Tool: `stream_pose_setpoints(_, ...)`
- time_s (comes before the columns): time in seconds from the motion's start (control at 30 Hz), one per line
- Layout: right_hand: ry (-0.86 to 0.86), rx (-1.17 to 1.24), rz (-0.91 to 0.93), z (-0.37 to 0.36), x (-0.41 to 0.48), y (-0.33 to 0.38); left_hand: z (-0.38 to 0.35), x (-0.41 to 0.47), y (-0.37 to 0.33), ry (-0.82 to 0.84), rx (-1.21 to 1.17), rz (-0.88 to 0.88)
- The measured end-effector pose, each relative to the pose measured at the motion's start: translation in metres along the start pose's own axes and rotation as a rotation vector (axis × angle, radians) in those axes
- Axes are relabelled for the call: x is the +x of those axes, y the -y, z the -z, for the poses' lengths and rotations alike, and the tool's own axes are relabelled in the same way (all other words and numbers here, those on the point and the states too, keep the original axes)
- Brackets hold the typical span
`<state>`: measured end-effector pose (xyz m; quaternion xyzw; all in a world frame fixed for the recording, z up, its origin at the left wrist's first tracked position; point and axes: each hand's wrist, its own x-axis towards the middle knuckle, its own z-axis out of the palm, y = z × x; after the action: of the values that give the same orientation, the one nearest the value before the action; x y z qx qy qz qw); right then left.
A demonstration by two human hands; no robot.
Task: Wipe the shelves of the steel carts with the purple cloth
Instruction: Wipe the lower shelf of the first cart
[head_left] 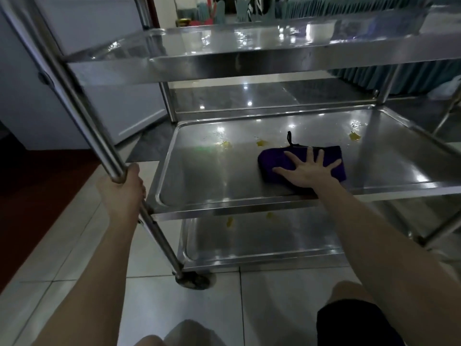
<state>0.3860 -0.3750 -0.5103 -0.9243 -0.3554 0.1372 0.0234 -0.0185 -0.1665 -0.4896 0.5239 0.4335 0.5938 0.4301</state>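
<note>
Tiled floor (274, 303), pale, across the bottom of the frame, with black shorts (354, 320) at lower right. Steel cart (249, 68), three-tiered, filling the centre and right: one caster (193, 280) at lower centre, and the bottom shelf (262, 243) just above it, carrying faint yellow marks. Left hand (122, 188), left of centre, with fingers wrapped round the cart's upright post (82, 106). Middle shelf (212, 181), centre frame, wet and reflective. Right hand (305, 171), right of centre and well apart from the left, lies palm-down with fingers spread flat on the purple cloth (272, 158). The cloth is folded and lies on the middle shelf towards its front edge (a black loop (289, 137) sticks out at its far side). Yellow spots (225, 145) on the same shelf, beyond the cloth and not touching it. Top shelf (249, 41), upper frame, streaked with water. Teal-skirted tables (374, 6), upper right, blurred.
</note>
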Motion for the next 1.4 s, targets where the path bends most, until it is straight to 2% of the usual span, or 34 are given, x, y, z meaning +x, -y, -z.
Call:
stream_pose_setpoints(0.17,-0.010,-0.024,0.042,-0.001,0.031,0.088,-0.001,0.000,0.007,-0.004,-0.031,-0.015)
stream_pose_setpoints(0.37,-0.040,-0.111,0.362,-0.048,-0.018,0.282,-0.002,0.003,0.008,0.013,-0.052,-0.042)
stream_pose_setpoints(0.47,-0.051,-0.138,0.448,-0.070,-0.054,0.305,0.001,0.004,0.006,0.013,-0.021,-0.025)
stream_pose_setpoints(0.6,-0.009,-0.100,0.514,-0.070,-0.079,0.270,0.002,0.000,-0.001,0.033,0.018,0.000)
stream_pose_setpoints(0.7,0.024,-0.084,0.498,-0.063,-0.086,0.228,0.002,-0.002,-0.005,0.049,0.013,0.046)
stream_pose_setpoints(0.83,-0.006,-0.082,0.375,-0.044,-0.069,0.123,0.005,0.002,-0.008,0.067,0.045,0.067)
stream_pose_setpoints(0.97,-0.020,-0.064,0.163,-0.021,-0.052,-0.004,0.003,0.002,-0.011,0.060,0.057,0.068)
stream_pose_setpoints(1.07,-0.022,-0.070,0.087,-0.013,-0.048,-0.033,0.000,-0.006,-0.020,0.019,0.157,0.031)
stream_pose_setpoints(1.13,-0.026,-0.070,0.092,-0.014,-0.050,-0.026,0.003,-0.028,-0.021,-0.131,0.234,-0.050)
stream_pose_setpoints(1.2,-0.047,-0.072,0.103,-0.019,-0.052,-0.020,-0.002,-0.065,-0.015,-0.294,0.389,-0.327)
stream_pose_setpoints(1.23,-0.065,-0.074,0.105,-0.021,-0.053,-0.020,-0.010,-0.088,-0.012,-0.244,0.460,-0.497)
stream_pose_setpoints(1.3,-0.094,-0.072,0.091,-0.021,-0.054,-0.017,-0.039,-0.125,-0.006,0.079,0.581,-0.702)
stream_pose_setpoints(1.37,-0.084,-0.081,0.076,-0.021,-0.056,-0.011,-0.075,-0.147,-0.001,0.387,0.653,-0.721)
stream_pose_setpoints(1.4,-0.086,-0.087,0.070,-0.022,-0.057,-0.007,-0.093,-0.152,-0.001,0.484,0.675,-0.713)
